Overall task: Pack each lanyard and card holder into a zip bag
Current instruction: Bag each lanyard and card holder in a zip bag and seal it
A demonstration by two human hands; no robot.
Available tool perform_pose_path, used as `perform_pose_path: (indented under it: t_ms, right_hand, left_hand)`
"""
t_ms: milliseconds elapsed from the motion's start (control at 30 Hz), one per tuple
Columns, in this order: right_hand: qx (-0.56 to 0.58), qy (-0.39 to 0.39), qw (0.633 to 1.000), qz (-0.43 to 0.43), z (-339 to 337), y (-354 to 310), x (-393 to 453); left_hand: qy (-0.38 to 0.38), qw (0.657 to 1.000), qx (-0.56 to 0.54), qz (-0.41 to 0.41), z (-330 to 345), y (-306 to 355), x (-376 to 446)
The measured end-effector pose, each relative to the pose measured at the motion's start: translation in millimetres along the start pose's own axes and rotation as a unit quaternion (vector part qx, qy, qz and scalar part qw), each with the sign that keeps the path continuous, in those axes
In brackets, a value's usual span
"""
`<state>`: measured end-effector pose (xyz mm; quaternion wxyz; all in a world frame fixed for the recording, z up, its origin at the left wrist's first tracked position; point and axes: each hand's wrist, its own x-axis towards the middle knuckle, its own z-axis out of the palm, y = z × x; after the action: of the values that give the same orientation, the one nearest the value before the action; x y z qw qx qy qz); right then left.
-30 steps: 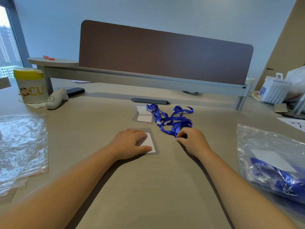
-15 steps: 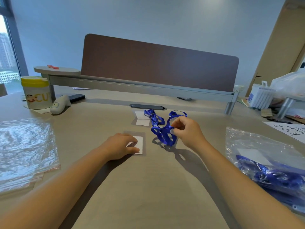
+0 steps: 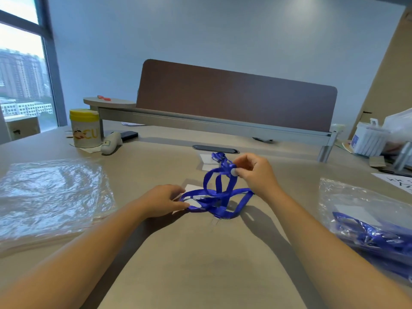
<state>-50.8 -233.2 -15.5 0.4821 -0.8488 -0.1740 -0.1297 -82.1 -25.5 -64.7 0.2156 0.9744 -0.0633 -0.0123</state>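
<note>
- Right hand [image 3: 256, 175]: fingers curled, thumb and forefinger pinching a blue lanyard [image 3: 217, 195] near its pale fitting, raised above the desk [image 3: 200, 253]
- Lanyard: loops hang from the pinch, lower loops lie across a card holder [image 3: 189, 188]
- Left hand [image 3: 161, 202]: fingers together, resting on the card holder's left edge, flat on the desk
- Second card holder [image 3: 206, 160]: further back, beneath more blue strap
- Empty zip bags [image 3: 49, 197]: stacked far left
- Filled zip bag [image 3: 367, 219]: far right, blue strap inside
- Yellow-lidded tub [image 3: 84, 128]: back left
</note>
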Motion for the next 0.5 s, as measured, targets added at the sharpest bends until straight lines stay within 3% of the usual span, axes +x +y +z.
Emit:
perform_pose_path:
  t_ms: [133,333,500]
  right_hand:
    - [-0.101,-0.105,0.987,0.062,14,25,-9]
    - [-0.084,-0.038,0.994,0.065,4,37,-9]
    - [-0.084,-0.074,0.990,0.086,-9,47,-17]
  left_hand:
    - [0.019,0.999,-0.042,0.012,0,3,-2]
    - [0.063,0.995,-0.069,0.021,5,21,16]
    - [0.037,0.996,-0.045,0.068,13,48,37]
